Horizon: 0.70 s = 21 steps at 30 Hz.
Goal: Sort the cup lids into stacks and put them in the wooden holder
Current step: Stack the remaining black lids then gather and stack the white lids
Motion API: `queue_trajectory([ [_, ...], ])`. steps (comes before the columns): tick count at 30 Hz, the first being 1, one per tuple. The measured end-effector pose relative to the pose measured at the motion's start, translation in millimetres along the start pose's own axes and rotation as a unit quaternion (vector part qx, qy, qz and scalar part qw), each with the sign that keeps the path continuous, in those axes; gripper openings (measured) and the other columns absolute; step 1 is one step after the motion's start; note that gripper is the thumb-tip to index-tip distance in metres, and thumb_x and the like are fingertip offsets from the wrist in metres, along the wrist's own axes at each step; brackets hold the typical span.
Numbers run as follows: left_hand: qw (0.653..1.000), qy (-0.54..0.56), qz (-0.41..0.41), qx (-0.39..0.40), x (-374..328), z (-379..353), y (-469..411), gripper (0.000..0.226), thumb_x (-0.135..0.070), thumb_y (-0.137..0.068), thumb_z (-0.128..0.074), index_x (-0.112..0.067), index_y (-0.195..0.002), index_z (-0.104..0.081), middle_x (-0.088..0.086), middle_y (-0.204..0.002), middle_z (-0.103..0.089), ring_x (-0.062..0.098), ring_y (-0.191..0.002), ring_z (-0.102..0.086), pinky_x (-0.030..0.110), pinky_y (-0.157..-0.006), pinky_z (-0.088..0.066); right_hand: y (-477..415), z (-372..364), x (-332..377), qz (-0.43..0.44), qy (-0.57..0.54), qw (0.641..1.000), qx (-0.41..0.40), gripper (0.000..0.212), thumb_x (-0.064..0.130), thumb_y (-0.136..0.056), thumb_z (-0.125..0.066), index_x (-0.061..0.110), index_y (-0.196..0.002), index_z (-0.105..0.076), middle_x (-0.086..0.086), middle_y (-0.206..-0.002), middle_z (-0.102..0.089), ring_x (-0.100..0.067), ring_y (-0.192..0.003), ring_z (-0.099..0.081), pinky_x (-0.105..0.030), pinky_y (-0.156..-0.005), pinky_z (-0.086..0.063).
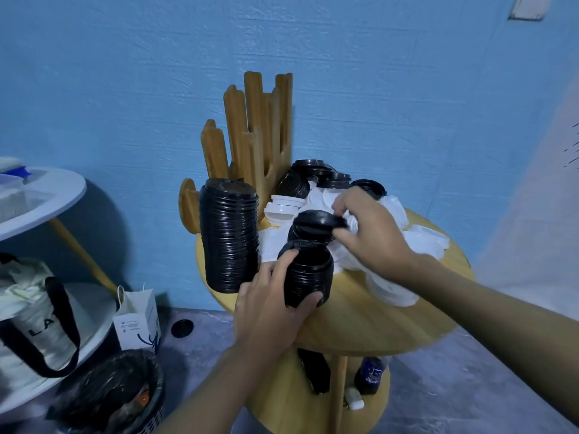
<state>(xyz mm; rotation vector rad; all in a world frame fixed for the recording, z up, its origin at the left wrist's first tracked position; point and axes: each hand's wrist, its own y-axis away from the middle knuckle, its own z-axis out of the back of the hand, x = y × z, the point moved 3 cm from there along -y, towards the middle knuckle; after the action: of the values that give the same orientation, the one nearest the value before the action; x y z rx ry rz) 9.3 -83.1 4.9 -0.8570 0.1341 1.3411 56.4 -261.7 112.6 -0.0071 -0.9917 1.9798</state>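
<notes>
Cup lids (pixel 419 242), black and white mixed, are lying in a loose heap on the round wooden table (pixel 376 321), just right of the wooden holder (pixel 250 130), which is standing upright at the table's far edge against the blue wall (pixel 125 89). A tall black stack (pixel 230 236) is standing directly in front of the holder's slats and hiding their lower part; whether it is sitting inside a compartment cannot be told. The left hand (pixel 269 305) is gripping a short black stack (pixel 308 270), fingers and thumb curled round its sides, at the near edge of the heap. The right hand (pixel 372 233) is reaching over the white lids and pinching the rim of a single black lid (pixel 316 222) between thumb and fingertips, just behind the short stack. A dark bottle (pixel 369 375) is sitting on the lower shelf (pixel 282 393). On the floor, a stray black lid (pixel 182 328) is lying beside a white paper bag (pixel 138 321); a tote bag (pixel 34 324), a waste bin (pixel 116 399) and a white side table (pixel 62 189) are standing to the left.
</notes>
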Motion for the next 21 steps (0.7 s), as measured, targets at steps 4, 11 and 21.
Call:
queue_trajectory([
  [4, 1.0, 0.016, 0.012, 0.002, -2, 3, 3, 0.077, -0.067, -0.083, -0.063, -0.043, -0.147, -0.028, -0.02, -0.136, -0.049, 0.011, -0.118, -0.048, 0.025, -0.095, -0.029, 31, -7, 19, 0.015, 0.017, 0.998, 0.052, 0.016, 0.016, -0.074, -0.059, 0.021, -0.082, -0.045, 0.0, -0.089, -0.058, -0.025, -0.079, -0.052, -0.047, -0.069, -0.047],
  [11, 0.999, 0.049, 0.013, -0.003, -4, 7, 6, 0.075, -0.063, -0.074, -0.072, -0.041, -0.135, -0.034, -0.022, -0.123, -0.057, 0.008, -0.106, -0.051, 0.023, -0.089, -0.029, 40, -10, 21, 0.03, 0.044, 0.987, 0.152, 0.023, 0.028, -0.086, -0.067, 0.022, -0.107, -0.058, 0.007, -0.104, -0.057, -0.012, -0.095, -0.051, -0.035, -0.084, -0.045],
  [21, 1.0, 0.021, -0.006, 0.016, -5, 8, 7, 0.09, -0.069, -0.079, -0.064, -0.05, -0.152, -0.015, -0.022, -0.138, -0.049, -0.002, -0.115, -0.037, 0.019, -0.095, -0.023, 46, -15, 20, 0.036, 0.011, 0.976, 0.216, 0.034, 0.038, -0.094, -0.05, 0.022, -0.122, -0.06, 0.013, -0.121, -0.052, -0.002, -0.115, -0.044, -0.016, -0.099, -0.034],
])
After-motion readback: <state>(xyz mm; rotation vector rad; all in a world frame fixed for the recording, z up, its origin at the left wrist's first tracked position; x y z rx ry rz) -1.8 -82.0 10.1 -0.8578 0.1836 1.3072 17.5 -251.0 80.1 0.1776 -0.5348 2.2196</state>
